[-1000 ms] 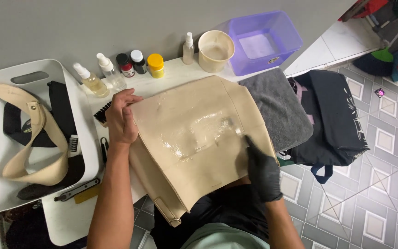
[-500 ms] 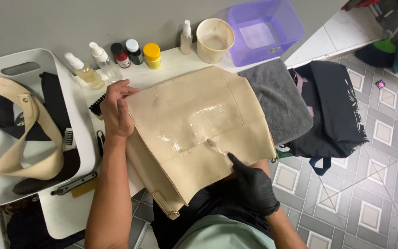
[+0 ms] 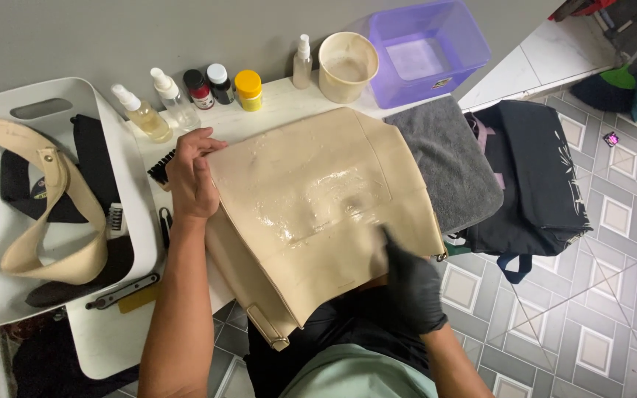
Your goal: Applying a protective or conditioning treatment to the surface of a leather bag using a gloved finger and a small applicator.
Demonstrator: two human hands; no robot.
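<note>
Tray: far left we see a white tray [image 3: 75,96] on the counter [image 3: 105,339], with a beige strap [image 3: 53,221] lying over dark straps inside it.
Bottles: behind our left hand, along the far edge, stand two spray bottles [image 3: 141,114], small jars with dark and yellow lids [image 3: 223,85], a third small spray bottle [image 3: 302,63] and a cream cup [image 3: 348,66].
Left hand: our bare left hand [image 3: 192,177] rests on the left edge of the beige bag, fingers curled over the edge and closed on it, pinning it down.
Bag: the beige bag [image 3: 296,184] lies flat in the middle, directly in front of us, between both hands. Its long axis runs from near left to far right, and a wet, shiny patch [image 3: 318,199] sits around its centre.
Right hand: our right hand [image 3: 411,284] wears a black glove and presses on the near right part of the bag, beside the wet patch; it is blurred, so we cannot tell whether it holds a cloth or sponge.
Nearer hand: the gloved right hand is closer to the wet patch; the left is at the bag's edge, well apart from it.
Right side: a grey towel [image 3: 451,162] lies under the bag's right edge, a purple tub [image 3: 473,44] beyond it, and a black bag [image 3: 540,177] further right.
</note>
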